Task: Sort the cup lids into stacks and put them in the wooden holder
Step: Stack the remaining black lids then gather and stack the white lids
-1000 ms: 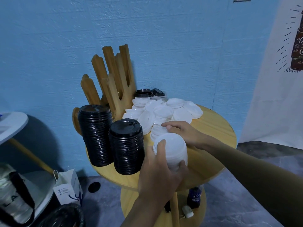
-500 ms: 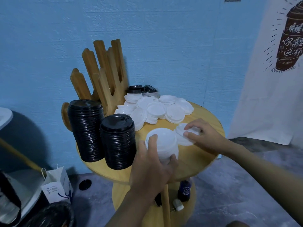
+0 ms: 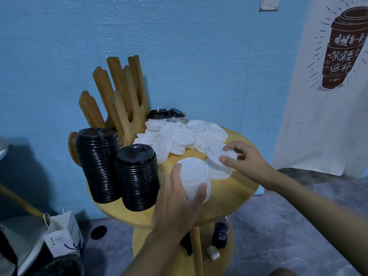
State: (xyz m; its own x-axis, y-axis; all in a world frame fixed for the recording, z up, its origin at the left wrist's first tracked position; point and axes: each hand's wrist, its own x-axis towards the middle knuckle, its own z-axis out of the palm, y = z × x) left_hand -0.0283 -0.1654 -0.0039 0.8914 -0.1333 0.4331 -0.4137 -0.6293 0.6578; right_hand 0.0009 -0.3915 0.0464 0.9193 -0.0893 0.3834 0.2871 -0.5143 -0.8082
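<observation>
While the left hand grips a white lid stack, the right hand pinches a loose lid.

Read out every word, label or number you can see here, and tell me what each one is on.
"唤醒新一天": upper band of the brown cup drawing on the white banner.
"你需要这杯": lower band of the same cup drawing.
Small print below that on the cup drawing: too small to read.
Blue print on the white paper bag: blurred, unreadable.
Label on the dark bottle under the tabletop: unreadable.
</observation>
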